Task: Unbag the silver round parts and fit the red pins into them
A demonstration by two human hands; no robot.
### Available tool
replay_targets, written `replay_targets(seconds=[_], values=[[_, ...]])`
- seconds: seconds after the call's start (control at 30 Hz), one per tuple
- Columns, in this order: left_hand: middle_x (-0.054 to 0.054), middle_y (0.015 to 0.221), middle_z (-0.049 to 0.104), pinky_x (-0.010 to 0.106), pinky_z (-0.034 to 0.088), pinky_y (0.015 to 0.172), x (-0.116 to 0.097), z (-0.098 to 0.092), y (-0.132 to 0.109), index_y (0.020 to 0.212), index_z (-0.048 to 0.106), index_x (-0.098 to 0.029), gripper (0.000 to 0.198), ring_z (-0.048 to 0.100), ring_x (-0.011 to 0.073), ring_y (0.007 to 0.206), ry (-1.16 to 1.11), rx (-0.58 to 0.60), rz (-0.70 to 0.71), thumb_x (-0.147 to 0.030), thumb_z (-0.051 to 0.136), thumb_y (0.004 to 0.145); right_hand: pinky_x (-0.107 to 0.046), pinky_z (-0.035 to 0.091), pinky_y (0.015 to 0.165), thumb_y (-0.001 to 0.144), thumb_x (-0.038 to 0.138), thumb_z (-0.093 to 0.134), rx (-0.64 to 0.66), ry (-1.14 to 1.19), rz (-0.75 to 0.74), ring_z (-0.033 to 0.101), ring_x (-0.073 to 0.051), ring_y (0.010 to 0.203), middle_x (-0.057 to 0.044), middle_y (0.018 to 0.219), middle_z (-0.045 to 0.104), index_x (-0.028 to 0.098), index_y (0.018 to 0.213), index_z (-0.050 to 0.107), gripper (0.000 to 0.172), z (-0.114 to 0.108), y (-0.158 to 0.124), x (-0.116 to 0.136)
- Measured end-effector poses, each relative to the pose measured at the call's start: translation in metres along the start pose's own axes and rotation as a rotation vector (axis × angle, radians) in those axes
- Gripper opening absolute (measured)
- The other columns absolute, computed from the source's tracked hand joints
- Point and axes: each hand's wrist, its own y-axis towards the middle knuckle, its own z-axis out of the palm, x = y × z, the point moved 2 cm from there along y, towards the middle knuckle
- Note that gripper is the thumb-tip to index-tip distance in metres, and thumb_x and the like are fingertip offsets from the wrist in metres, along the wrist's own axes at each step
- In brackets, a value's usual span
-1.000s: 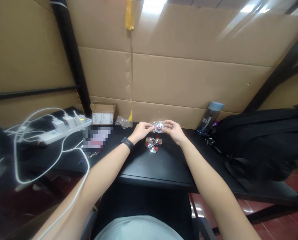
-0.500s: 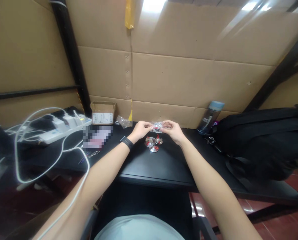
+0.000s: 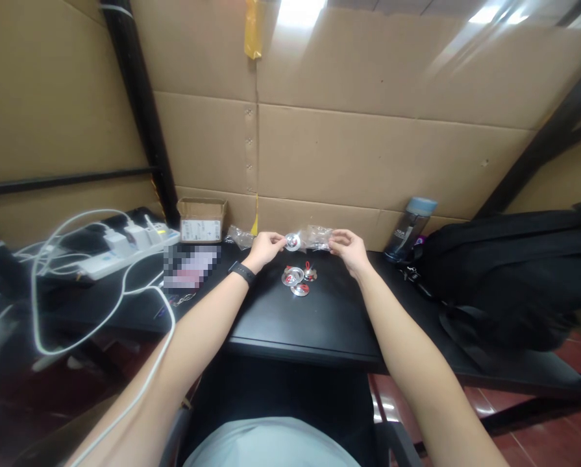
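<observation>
My left hand [image 3: 267, 250], with a dark watch at the wrist, pinches a small silver finger cymbal [image 3: 293, 242] with a bit of red at its centre. To its right, a clear plastic bag [image 3: 317, 237] hangs from the thumb and fingers of my right hand [image 3: 349, 250]. The cymbal seems to be out of the bag, close to its left edge. Below both hands, several more silver finger cymbals [image 3: 300, 290] with red loops lie clustered on the black table [image 3: 319, 324], some overlapping.
A small open cardboard box [image 3: 201, 220] and a crumpled clear wrapper [image 3: 240, 237] stand at the back left. Further left is a white power strip [image 3: 124, 251] with trailing cables. A water bottle [image 3: 409, 230] and a black backpack [image 3: 509, 279] occupy the right side.
My hands have moved apart. The cymbal has come away to the left in my left hand, while the clear bag has stretched out to the right in my right hand.
</observation>
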Motion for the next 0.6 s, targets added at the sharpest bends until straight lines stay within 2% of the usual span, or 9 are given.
replay_targets(seconds=[0.17,0.33,0.47,0.53,0.6], values=[[0.012,0.084,0.079,0.028,0.055,0.07,0.005,-0.002,0.001,0.091,0.076,-0.011,0.026,0.075,0.0193,0.07,-0.056,0.05,-0.093,-0.034,0.081,0.08,-0.031,0.059,0.063,0.059,0.036,0.086,-0.099,-0.046,0.011,0.065,-0.016,0.07,0.0,0.083,0.067,0.021,0.101,0.062,0.051,-0.011,0.006,-0.005],[0.012,0.076,0.077,0.024,0.048,0.058,0.004,0.001,-0.005,0.088,0.076,-0.01,0.032,0.073,0.0188,0.069,-0.112,0.227,-0.172,-0.035,0.088,0.073,-0.03,0.06,0.062,0.064,0.026,0.081,-0.128,-0.162,0.051,0.067,-0.015,0.068,-0.001,0.083,0.068,0.021,0.101,0.06,0.043,-0.021,0.01,-0.005],[0.011,0.074,0.076,0.022,0.044,0.055,-0.001,0.004,-0.01,0.088,0.078,-0.009,0.035,0.07,0.0154,0.065,-0.155,0.329,-0.203,-0.037,0.089,0.071,-0.032,0.057,0.056,0.065,0.014,0.078,-0.101,-0.348,0.107,0.067,-0.019,0.062,-0.002,0.074,0.069,0.02,0.097,0.06,0.037,-0.033,0.01,-0.007],[0.01,0.072,0.076,0.022,0.044,0.055,-0.004,0.005,-0.012,0.087,0.078,-0.009,0.035,0.068,0.0141,0.062,-0.169,0.346,-0.211,-0.038,0.089,0.07,-0.035,0.057,0.061,0.061,0.006,0.076,-0.095,-0.47,0.111,0.067,-0.022,0.065,-0.002,0.07,0.067,0.02,0.092,0.061,0.037,-0.039,0.009,-0.007],[0.01,0.071,0.075,0.022,0.044,0.055,-0.005,0.005,-0.012,0.086,0.078,-0.009,0.035,0.067,0.0137,0.062,-0.181,0.351,-0.215,-0.037,0.089,0.07,-0.042,0.058,0.077,0.056,0.001,0.075,-0.11,-0.589,0.072,0.069,-0.026,0.079,-0.004,0.076,0.069,0.02,0.088,0.064,0.039,-0.043,0.008,-0.005]])
